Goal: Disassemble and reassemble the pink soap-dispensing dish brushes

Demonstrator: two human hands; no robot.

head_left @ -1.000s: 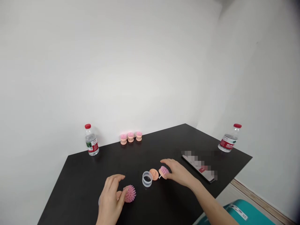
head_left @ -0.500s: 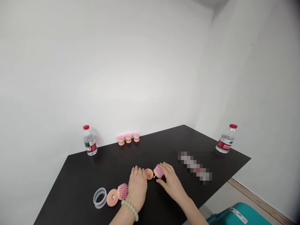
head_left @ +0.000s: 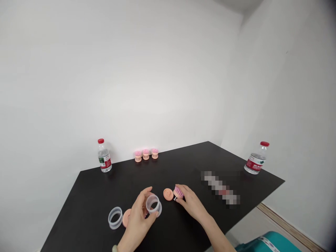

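My left hand (head_left: 138,218) holds a translucent plastic ring (head_left: 159,208) between thumb and fingers, tilted above the black table. My right hand (head_left: 193,206) grips a pink-bristled brush head (head_left: 178,192) with a peach base, turned sideways; a white stem sticks out of it. Just left of that lies a peach round cap (head_left: 168,194), inner side up. A second translucent ring (head_left: 115,225) rests on the table to the left, beside a peach disc (head_left: 126,217) partly covered by my left hand. The other pink brush head there is mostly hidden behind that hand.
Three small pink-and-peach brushes (head_left: 146,154) stand along the wall at the back of the black table (head_left: 99,196). Water bottles with red caps stand at the left (head_left: 105,159) and right (head_left: 256,161). A pixelated strip (head_left: 220,189) lies right. A teal object (head_left: 275,241) sits beyond the front edge.
My left hand has gone from lying flat on the table to holding up a translucent ring, and has moved left and nearer. My right hand now closes more around the brush head.
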